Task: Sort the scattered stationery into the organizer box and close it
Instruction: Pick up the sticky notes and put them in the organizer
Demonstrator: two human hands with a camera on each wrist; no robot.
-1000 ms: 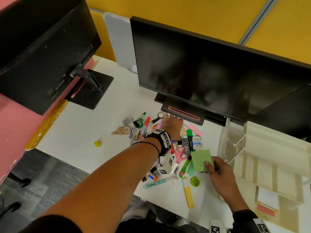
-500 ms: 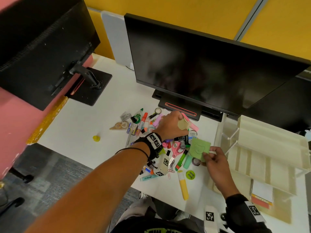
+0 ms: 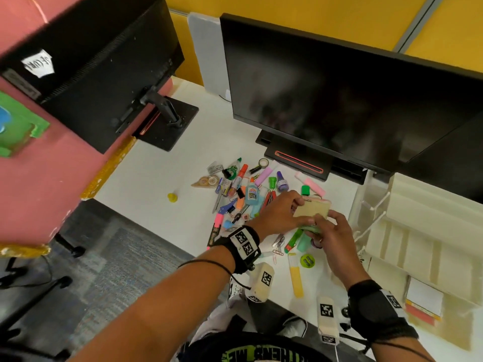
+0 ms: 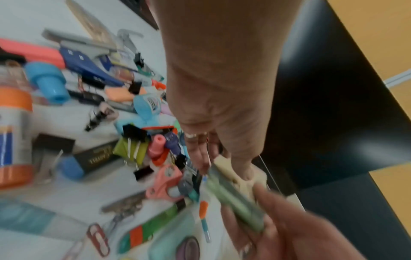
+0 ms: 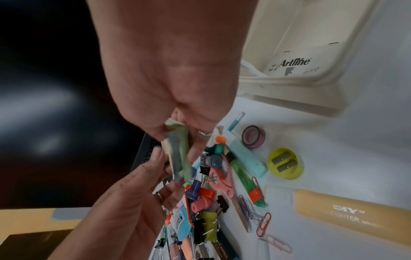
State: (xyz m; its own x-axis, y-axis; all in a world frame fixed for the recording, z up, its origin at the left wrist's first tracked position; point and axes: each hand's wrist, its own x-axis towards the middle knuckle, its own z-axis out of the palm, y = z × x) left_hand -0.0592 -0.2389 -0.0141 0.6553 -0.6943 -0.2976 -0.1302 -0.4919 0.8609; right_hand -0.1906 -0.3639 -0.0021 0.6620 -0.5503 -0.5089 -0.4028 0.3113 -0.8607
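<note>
Over the pile of scattered stationery (image 3: 243,194) on the white desk, my left hand (image 3: 300,209) grips a beige sticky-note pad (image 3: 312,210). My right hand (image 3: 320,227) pinches a green sticky-note pad (image 3: 309,228) just beneath it, and the two pads touch. In the left wrist view the beige pad (image 4: 242,177) lies against the green pad (image 4: 238,202), both blurred. The right wrist view shows the green pad (image 5: 180,158) between my right hand's thumb and fingers. The cream organizer box (image 3: 423,226) stands open at the right, its tiered trays spread out.
A black monitor (image 3: 352,95) and its base (image 3: 300,163) stand behind the pile; a second monitor (image 3: 99,64) is at the left. A yellow highlighter (image 3: 296,278), green sharpener (image 3: 307,260) and paper clips lie near the desk's front edge. A yellow cap (image 3: 172,197) sits alone at the left.
My left hand lifted off the back of the pile with the beige pad and came right to meet the green pad in my right hand. The head view shifted.
</note>
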